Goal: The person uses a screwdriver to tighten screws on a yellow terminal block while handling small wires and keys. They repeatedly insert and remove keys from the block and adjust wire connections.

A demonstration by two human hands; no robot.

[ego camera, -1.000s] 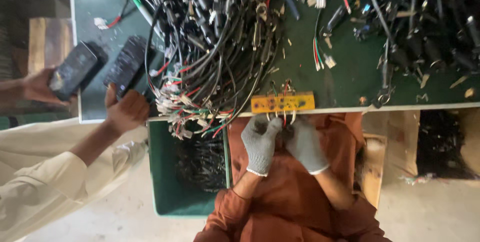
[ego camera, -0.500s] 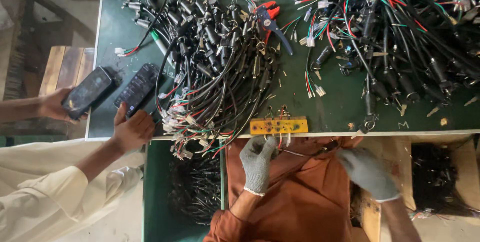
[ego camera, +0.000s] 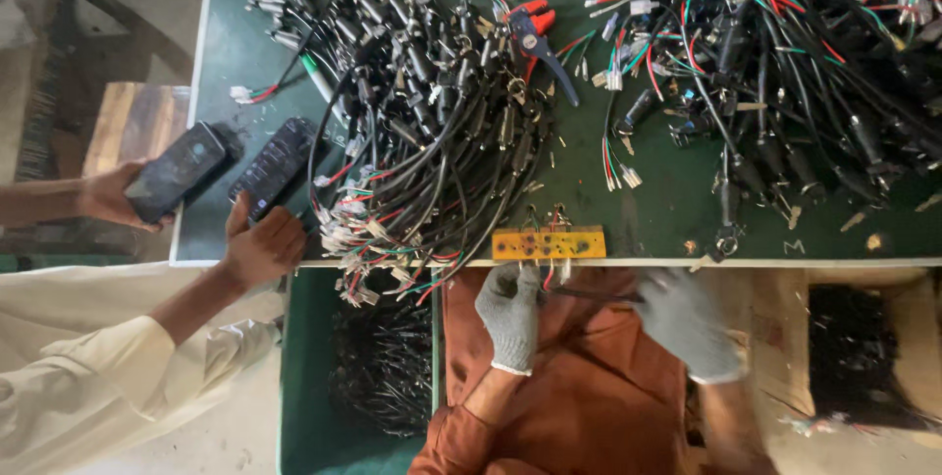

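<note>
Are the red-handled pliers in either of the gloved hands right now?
No, the red-handled pliers lie on the green table among the cables, far from the left hand and right hand.

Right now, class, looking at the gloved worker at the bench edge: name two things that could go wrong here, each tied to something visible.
1. The left hand and right hand hold a thin dark cable below the yellow jig; pulled askew, it might slip or strain its wires.
2. The tangled harness pile spills over the table edge beside the jig; a loop could snag the cable and drag connectors off.
</note>
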